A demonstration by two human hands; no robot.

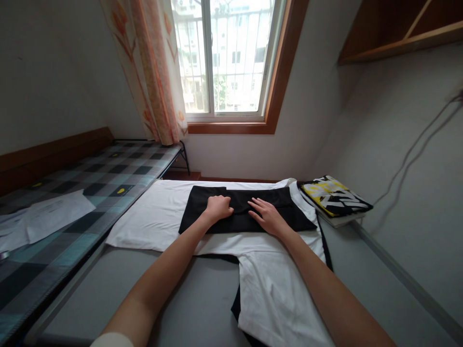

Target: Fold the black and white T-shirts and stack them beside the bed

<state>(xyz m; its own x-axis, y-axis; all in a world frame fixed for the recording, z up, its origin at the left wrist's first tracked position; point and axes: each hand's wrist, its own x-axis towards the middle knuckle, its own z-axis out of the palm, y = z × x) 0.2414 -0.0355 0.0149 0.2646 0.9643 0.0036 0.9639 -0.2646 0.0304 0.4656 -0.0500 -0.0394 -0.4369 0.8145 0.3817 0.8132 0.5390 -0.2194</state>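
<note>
A white T-shirt (155, 217) lies spread on a grey table, one sleeve toward me, with black fabric showing under its edges. Across its middle rests a folded black cloth (249, 224). My left hand (219, 207) is on the left part of the black cloth, its fingers curled in; whether they pinch any fabric is hidden. My right hand (266, 216) lies on the middle of the same cloth with its fingers spread, holding nothing.
A folded black, white and yellow garment (334, 195) sits at the table's back right. On the left, a bed with a checked cover (123, 168) bears papers (54, 217). Behind are a curtain (154, 72) and a window (235, 62); a wooden shelf (415, 46) hangs upper right.
</note>
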